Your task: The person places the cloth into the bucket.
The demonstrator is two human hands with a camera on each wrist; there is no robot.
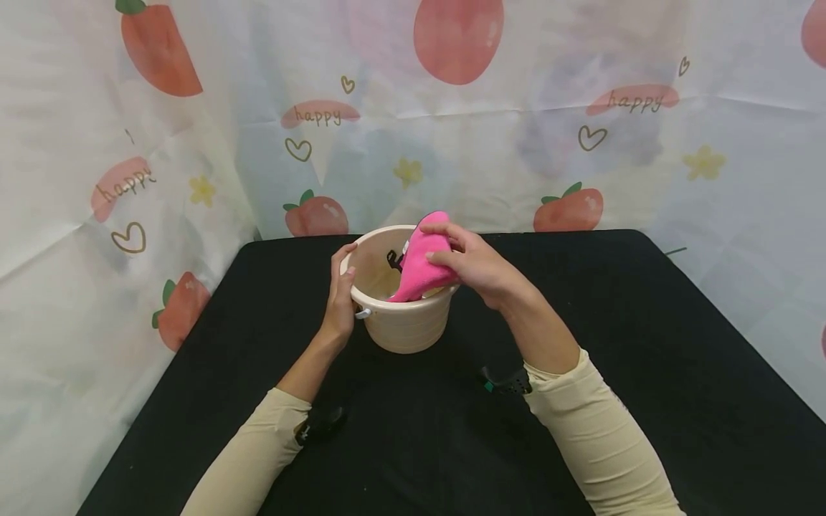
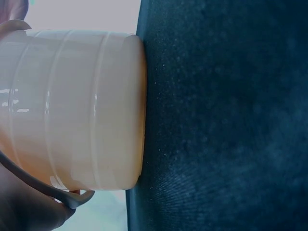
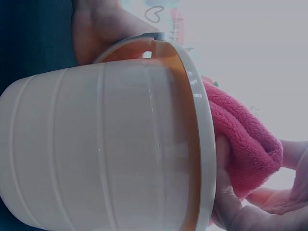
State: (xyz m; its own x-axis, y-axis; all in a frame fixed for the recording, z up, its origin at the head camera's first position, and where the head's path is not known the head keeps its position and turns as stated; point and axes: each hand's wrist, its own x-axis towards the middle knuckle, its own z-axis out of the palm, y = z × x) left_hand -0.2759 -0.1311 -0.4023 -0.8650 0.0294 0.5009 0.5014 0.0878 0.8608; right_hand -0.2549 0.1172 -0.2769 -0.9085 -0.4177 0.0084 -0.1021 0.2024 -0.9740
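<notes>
A cream plastic bucket (image 1: 406,330) stands on the black table, its rim tilted slightly toward me. My left hand (image 1: 339,301) grips the bucket's left side, fingers at the rim and thumb in front, near the handle joint. Between thumb and fingers of my right hand (image 1: 480,269) is a folded pink fleecy cloth (image 1: 419,269), pinched over the bucket's right rim. Its lower end reaches into the bucket. A black loop or clip (image 1: 393,260) shows beside the cloth inside the bucket; what it belongs to cannot be told. The right wrist view shows the cloth's fuzzy pile (image 3: 245,139) close up.
The black-covered table (image 1: 613,322) spreads around the bucket. A printed white curtain (image 1: 490,158) hangs behind and along the sides. The bucket's grey handle (image 2: 33,180) hangs along its side.
</notes>
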